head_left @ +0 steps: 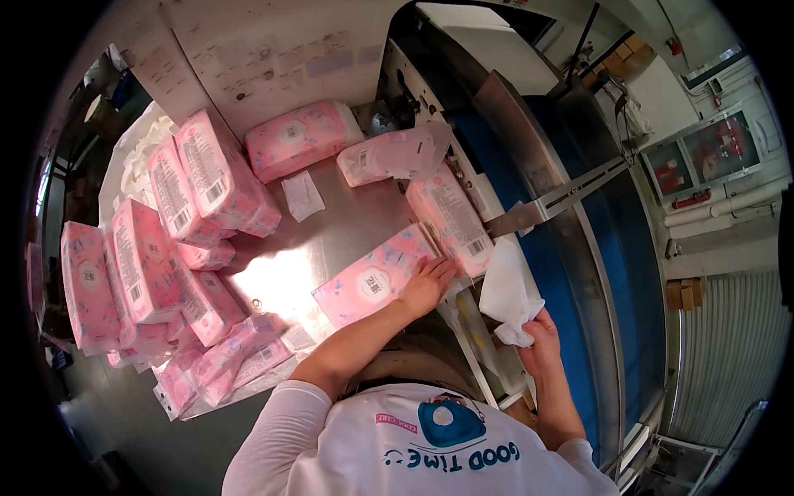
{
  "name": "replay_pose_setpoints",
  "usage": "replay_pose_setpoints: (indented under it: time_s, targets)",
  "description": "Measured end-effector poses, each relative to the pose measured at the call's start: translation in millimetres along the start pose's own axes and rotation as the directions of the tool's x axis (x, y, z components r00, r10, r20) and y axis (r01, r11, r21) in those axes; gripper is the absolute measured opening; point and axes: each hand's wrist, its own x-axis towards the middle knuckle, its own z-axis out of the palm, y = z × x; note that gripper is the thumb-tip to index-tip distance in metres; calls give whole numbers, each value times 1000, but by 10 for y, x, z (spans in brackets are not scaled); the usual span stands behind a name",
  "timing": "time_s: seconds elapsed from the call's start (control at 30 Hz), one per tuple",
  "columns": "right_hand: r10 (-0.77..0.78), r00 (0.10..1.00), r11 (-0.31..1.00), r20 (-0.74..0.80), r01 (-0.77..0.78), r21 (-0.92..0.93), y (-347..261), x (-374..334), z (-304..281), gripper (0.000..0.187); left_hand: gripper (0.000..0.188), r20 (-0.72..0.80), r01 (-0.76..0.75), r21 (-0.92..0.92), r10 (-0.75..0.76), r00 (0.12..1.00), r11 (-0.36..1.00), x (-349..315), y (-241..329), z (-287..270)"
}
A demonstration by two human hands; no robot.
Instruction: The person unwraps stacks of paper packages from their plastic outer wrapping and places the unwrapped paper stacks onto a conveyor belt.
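– Pink pack (364, 285): where?

– Flat on the steel table (356, 223), face up, just beside a second pack (452, 217). Probably laid there for easy reach.

– Left hand (427, 286)?

– Palm down on the right end of the first, likely to steady it. Fingertips partly lost at the edge; gripping or merely resting, cannot tell.

– Right hand (541, 341)?

– Closed on the crumpled lower end of a white sheet (504, 285), thumb against fingers, upper part spread out near the blue belt (564, 285). Pinched at one end, perhaps, to leave the remainder loose.

– Pile (147, 260) at left?

– More packs, leaning and overlapping; stacked, presumably, to save room.
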Motion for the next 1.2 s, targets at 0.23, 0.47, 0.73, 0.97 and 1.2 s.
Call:
replay_pose_setpoints:
  time_s: [0.23,0.47,0.73,0.97,1.2]
  targets:
    - [-186,940,905,285,278,-323,398,389,469,28,47,-474,826,-132,-767,433,548,-1674,-508,-813]
    - [192,172,215,966,953,-212,1476,517,2251,19,40,302,306,-926,-918,257,-220,-2067,-533,-808]
    - [712,194,-505,674,809,301,2091,783,2340,13,21,153,708,-702,-955,253,75,-2464,-365,-1301]
    - [757,215,-499,617,799,334,2005,675,2379,13,15,-118,585,-809,-991,-60,61,-3218,488,-3022]
    - [692,241,-393,680,916,75,2016,839,2327,13,22,-676,-27,-736,-732,86,676,-2425,1284,-4362]
